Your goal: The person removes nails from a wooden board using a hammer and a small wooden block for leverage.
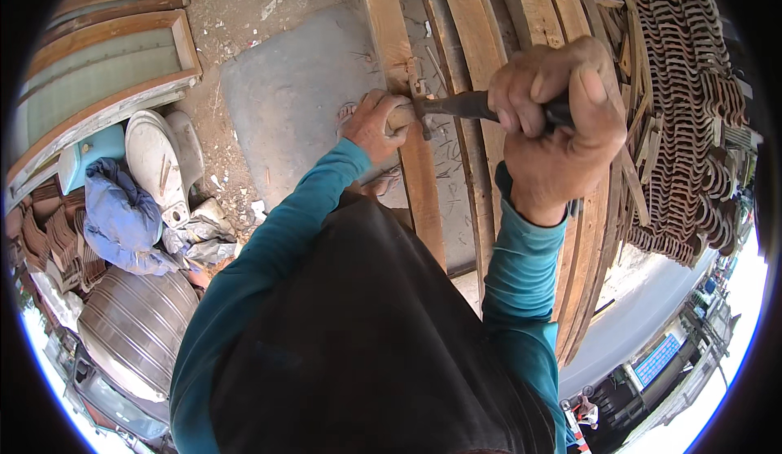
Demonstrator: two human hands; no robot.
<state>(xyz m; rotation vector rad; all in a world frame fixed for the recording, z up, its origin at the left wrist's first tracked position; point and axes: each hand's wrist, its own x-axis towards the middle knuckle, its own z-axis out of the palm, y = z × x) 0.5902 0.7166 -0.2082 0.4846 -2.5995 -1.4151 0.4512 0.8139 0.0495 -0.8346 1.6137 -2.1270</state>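
Teal sleeves [281, 218] cover both forearms. Left hand [373, 131]: fingers closed around a pale, rounded wooden piece [400, 118], positioned over a narrow timber beam [423, 197]. Right hand [562, 128]: closed around the dark handle of a hammer-like tool [462, 105], raised nearer the camera. The tool's metal head lies crosswise to the handle, above the same beam and just beside the wooden piece; contact between the two cannot be determined. Further timber beams [471, 22] run parallel on the right. Beyond them stand stacked curved roof tiles [680, 104]. On the left: a grey sheet [281, 87] on the ground, a wood-framed panel [114, 75], a blue cloth bundle [122, 218] and a ribbed metal tank [134, 320].
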